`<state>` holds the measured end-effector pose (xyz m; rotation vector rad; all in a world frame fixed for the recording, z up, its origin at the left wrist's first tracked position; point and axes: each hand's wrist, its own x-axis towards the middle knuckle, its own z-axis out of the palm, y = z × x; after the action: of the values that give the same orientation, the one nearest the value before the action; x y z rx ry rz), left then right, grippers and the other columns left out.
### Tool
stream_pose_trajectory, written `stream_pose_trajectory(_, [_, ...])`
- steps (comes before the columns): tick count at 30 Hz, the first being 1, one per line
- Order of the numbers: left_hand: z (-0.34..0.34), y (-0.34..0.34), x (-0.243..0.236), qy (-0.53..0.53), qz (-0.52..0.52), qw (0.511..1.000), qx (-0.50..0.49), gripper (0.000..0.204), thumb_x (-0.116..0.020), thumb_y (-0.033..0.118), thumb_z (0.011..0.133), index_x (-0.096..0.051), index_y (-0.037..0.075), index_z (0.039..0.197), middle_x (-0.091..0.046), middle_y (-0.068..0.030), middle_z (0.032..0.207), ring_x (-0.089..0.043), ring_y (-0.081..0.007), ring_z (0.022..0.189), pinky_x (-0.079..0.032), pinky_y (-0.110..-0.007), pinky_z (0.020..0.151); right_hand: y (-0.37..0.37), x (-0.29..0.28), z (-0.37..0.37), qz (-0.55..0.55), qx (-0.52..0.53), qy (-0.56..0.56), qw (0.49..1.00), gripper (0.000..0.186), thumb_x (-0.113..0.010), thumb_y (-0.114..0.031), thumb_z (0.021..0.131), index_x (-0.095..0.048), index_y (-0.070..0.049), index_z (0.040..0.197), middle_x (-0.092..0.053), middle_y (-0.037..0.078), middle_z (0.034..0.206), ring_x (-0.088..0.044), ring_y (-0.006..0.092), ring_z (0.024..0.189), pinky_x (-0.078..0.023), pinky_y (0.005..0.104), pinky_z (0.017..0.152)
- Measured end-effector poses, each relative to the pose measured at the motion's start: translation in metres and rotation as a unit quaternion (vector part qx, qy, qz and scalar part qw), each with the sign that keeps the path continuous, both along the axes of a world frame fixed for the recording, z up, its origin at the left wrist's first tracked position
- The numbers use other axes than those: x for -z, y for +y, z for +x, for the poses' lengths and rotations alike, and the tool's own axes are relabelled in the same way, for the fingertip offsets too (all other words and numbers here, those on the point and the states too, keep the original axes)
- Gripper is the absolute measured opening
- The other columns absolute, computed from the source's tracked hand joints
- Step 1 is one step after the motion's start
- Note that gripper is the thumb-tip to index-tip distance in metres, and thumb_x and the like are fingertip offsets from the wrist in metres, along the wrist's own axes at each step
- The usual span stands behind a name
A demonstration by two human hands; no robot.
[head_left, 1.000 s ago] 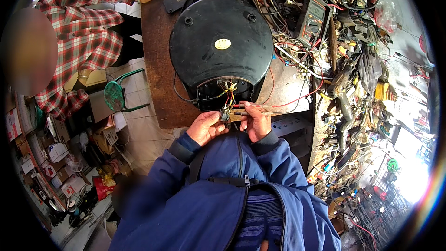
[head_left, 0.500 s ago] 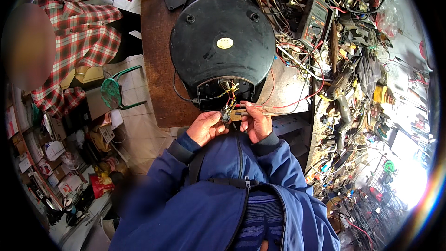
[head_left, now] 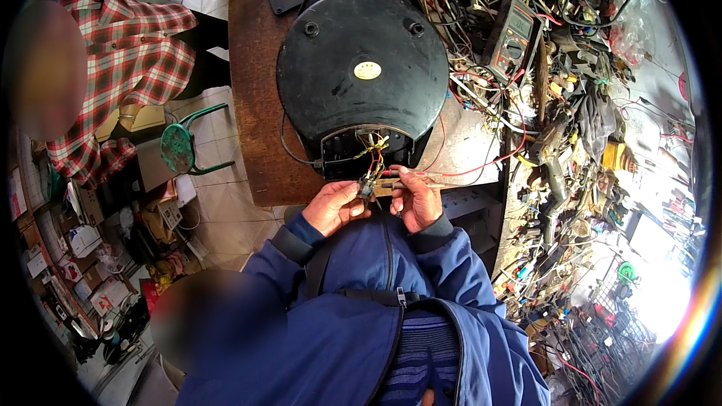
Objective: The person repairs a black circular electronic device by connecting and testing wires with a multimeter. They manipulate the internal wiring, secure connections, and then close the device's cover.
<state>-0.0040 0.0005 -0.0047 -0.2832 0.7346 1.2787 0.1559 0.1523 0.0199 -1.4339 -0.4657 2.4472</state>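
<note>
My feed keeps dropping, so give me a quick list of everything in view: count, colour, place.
round appliance: one, black, bottom up on the table
circuit board: one, tan, at the table's near edge, wired to the appliance
table: one, brown wood, centre
meter: one, dark, right of the appliance
wire tangle: many, mixed colours, right side
stool: one, green, left on the floor
other person's sleeve: one, red plaid, upper left
left hand: grip on the board's left end
right hand: grip on the board's right end
</note>
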Motion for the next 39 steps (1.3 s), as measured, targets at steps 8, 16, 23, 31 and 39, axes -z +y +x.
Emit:
stream_pose_trajectory(8, [0.002,-0.001,0.001,-0.006,0.013,1.0,-0.012,0.026,-0.056,0.022,0.108,-0.066,0.002,0.121,-0.07,-0.012,0.111,-0.063,-0.0139,0.08,-0.059,-0.043,0.091,-0.001,0.001,0.004,0.009,0.023,0.001,1.0,0.03,-0.064,-0.021,0.102,-0.068,0.006,0.115,-0.066,0.011,0.071,-0.058,0.0181,0.046,-0.049,0.0312,0.042])
stream_pose_trajectory(16, [0.002,0.001,-0.002,-0.011,0.01,1.0,-0.014,0.025,-0.057,0.022,0.108,-0.066,0.003,0.12,-0.071,-0.0124,0.11,-0.062,-0.0137,0.079,-0.059,-0.042,0.09,-0.002,-0.001,0.003,0.008,0.02,-0.003,1.0,0.029,-0.065,-0.022,0.102,-0.068,0.005,0.113,-0.066,0.01,0.07,-0.059,0.0183,0.047,-0.05,0.032,0.044])
stream_pose_trajectory(23, [0.001,0.001,-0.001,-0.008,0.01,1.0,-0.003,0.029,-0.054,0.024,0.109,-0.065,0.002,0.124,-0.071,-0.011,0.11,-0.058,-0.0109,0.077,-0.058,-0.039,0.089,-0.004,0.0,0.003,0.014,0.004,0.005,1.0,0.031,-0.065,-0.025,0.102,-0.067,0.003,0.113,-0.069,0.01,0.077,-0.056,0.0141,0.05,-0.05,0.0317,0.045])
stream_pose_trajectory(31, [-0.001,-0.001,0.0,-0.01,0.001,1.0,0.005,0.029,-0.054,0.024,0.109,-0.065,0.002,0.125,-0.071,-0.0106,0.11,-0.058,-0.0105,0.077,-0.058,-0.039,0.09,-0.005,0.002,0.001,-0.009,0.011,0.007,1.0,0.028,-0.066,-0.023,0.101,-0.069,0.003,0.109,-0.065,0.009,0.072,-0.057,0.0173,0.049,-0.049,0.0324,0.045])
stream_pose_trajectory(39, [-0.003,-0.003,-0.007,0.091,0.003,0.992,0.082,0.038,-0.052,0.035,0.109,-0.063,0.001,0.121,-0.063,-0.0006,0.092,-0.057,-0.0084,0.075,-0.056,-0.032,0.084,-0.01,0.012,-0.001,0.018,0.006,0.007,1.0,0.026,-0.064,-0.025,0.102,-0.07,0.0,0.097,-0.07,0.011,0.077,-0.063,0.0194,0.052,-0.05,0.0304,0.043])
